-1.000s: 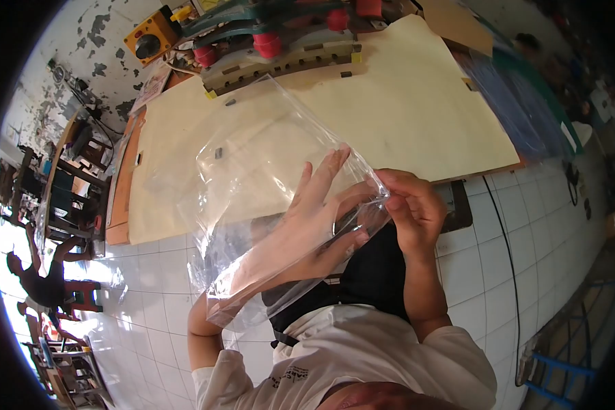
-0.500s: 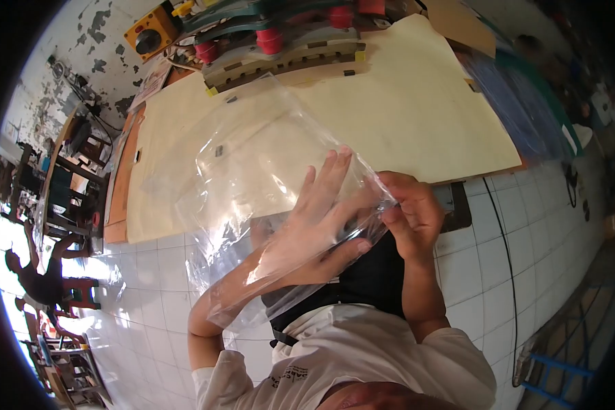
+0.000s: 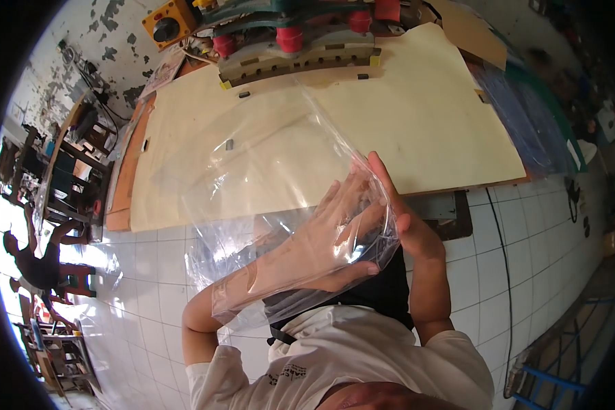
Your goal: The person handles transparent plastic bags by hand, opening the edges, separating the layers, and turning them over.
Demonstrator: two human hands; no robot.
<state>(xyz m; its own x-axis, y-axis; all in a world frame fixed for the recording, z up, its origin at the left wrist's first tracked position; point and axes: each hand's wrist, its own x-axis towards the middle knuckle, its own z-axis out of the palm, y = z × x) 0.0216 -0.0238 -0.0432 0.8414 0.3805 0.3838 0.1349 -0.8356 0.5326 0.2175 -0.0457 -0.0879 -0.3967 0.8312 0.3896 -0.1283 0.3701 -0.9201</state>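
A large clear plastic bag (image 3: pixel 266 171) is held up in front of my chest, over the near edge of the cream tabletop (image 3: pixel 430 116). My left hand (image 3: pixel 328 229) is inside the bag, palm flat and fingers spread against the plastic. My right hand (image 3: pixel 400 219) lies flat on the outside of the bag at its right edge, fingers extended and pressed against the left hand through the film. My left forearm shows through the plastic.
A wooden jig with red knobs (image 3: pixel 301 48) and a yellow switch box (image 3: pixel 167 24) stand at the table's far side. Blue sheets (image 3: pixel 526 116) lie at the right. A black cable (image 3: pixel 509 266) runs over the white floor tiles. A person (image 3: pixel 37 263) sits far left.
My right hand went from pinching the bag's edge to lying flat against it. Both hands and the bag shifted slightly right and down.
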